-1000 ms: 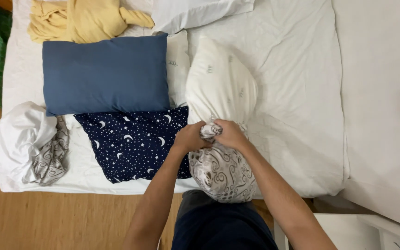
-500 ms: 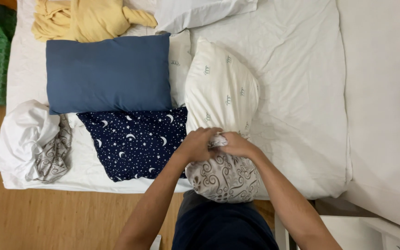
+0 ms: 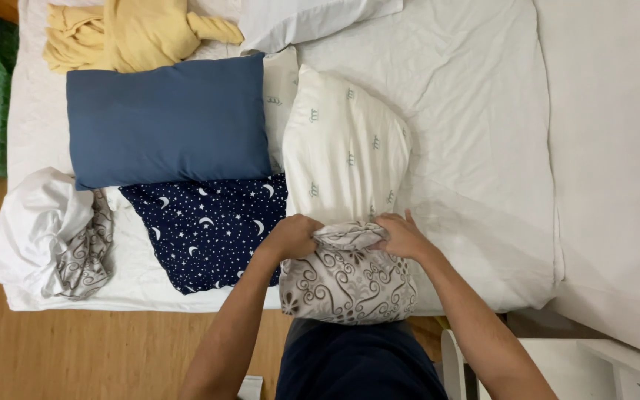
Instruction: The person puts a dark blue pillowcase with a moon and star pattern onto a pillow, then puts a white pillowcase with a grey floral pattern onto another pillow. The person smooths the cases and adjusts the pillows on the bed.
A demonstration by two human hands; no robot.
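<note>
A white pillow with small green marks (image 3: 346,148) lies on the bed, its near end inside a grey pillowcase with a swirl pattern (image 3: 346,285). My left hand (image 3: 294,237) grips the bunched open edge of the pillowcase on the left. My right hand (image 3: 401,235) grips the same edge on the right. The pillowcase covers only the pillow's near end, which hangs at the bed's front edge against my body.
A blue pillow (image 3: 168,118) and a dark navy star-and-moon pillow (image 3: 209,230) lie to the left. Yellow cloth (image 3: 131,33) is at the top, crumpled white and grey cloth (image 3: 50,233) at the bed's left corner. The white sheet (image 3: 483,133) stretches right. Wooden floor (image 3: 75,348) lies below.
Both hands have spread apart along the pillowcase's opening and pulled it a little further up the pillow. The view has shifted slightly.
</note>
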